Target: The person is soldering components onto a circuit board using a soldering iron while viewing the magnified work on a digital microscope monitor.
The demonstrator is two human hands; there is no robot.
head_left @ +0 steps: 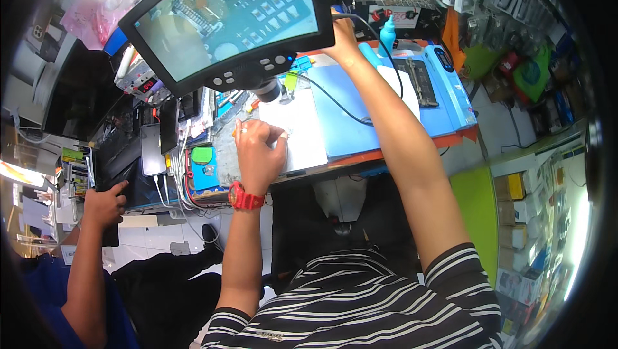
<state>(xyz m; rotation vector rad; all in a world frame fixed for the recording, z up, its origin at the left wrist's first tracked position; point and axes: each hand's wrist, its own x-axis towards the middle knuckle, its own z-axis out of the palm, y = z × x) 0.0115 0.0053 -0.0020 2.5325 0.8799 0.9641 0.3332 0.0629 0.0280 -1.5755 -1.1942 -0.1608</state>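
My left hand [259,146], with a red wristwatch [244,197] on its wrist, rests over a white sheet [302,131] on the bench. Its fingers are curled, thumb and fingertips pinched together; what they hold, if anything, is too small to make out. My right hand [342,41] reaches up behind the right edge of a digital microscope's screen [235,20], which hides its fingers. On that screen a magnified circuit board shows in blue-green. The microscope's lens barrel [266,89] points down over the sheet, just beyond my left hand.
A blue mat [351,114], a light-blue device [450,88] and a teal bottle [387,35] lie to the right. At left are a phone [153,149], cables and a power supply [143,78]. A co-worker's hand [106,204] is at far left. A black cable crosses near my right forearm.
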